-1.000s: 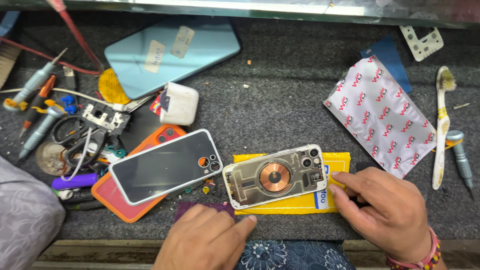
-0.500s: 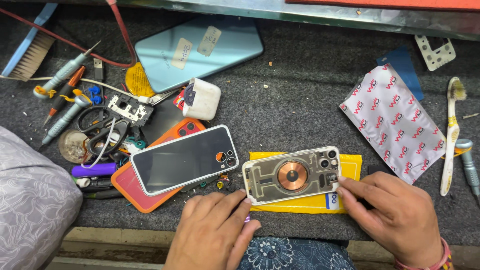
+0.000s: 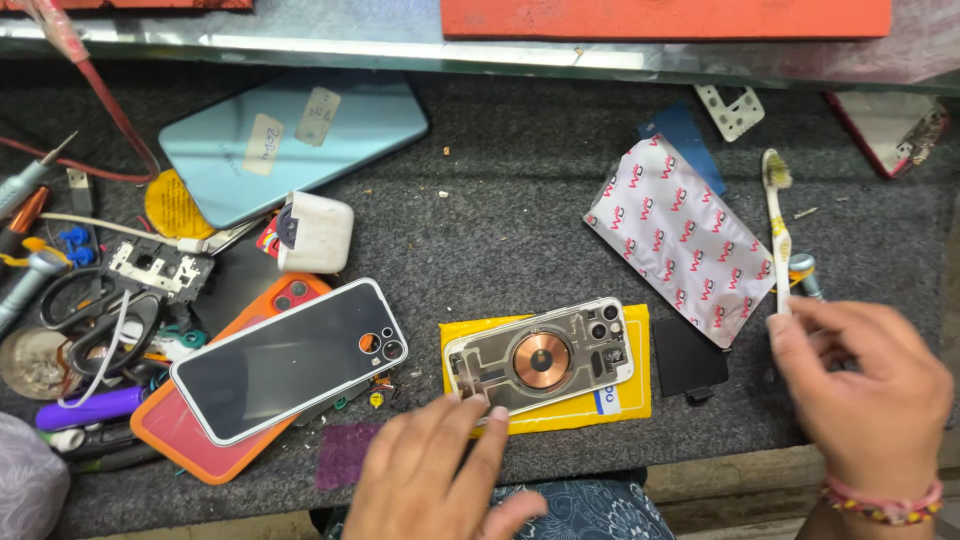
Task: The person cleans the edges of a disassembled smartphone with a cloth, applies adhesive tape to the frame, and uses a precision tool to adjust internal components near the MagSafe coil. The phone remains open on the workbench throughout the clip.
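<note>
A phone back housing (image 3: 540, 355) with a copper coil and bare metal inside lies face up on a yellow pad (image 3: 615, 405) near the mat's front edge. My left hand (image 3: 440, 475) lies flat, its fingertips on the housing's lower left edge and holding nothing. A white toothbrush (image 3: 776, 235) lies on the mat to the right, bristles pointing away. My right hand (image 3: 865, 390) is at its near end, thumb and forefinger closed around the handle tip, which they hide.
A black-backed phone (image 3: 290, 360) rests on an orange case (image 3: 215, 450). A blue phone (image 3: 290, 145) and a white earbud case (image 3: 315, 232) lie behind. A printed foil pouch (image 3: 680, 240), a black square (image 3: 690, 360), scissors (image 3: 90, 320) and several tools crowd the grey mat (image 3: 500, 230).
My right hand left the housing's right edge and moved right to the toothbrush handle. My left hand stayed at the housing's lower edge. The view shifted.
</note>
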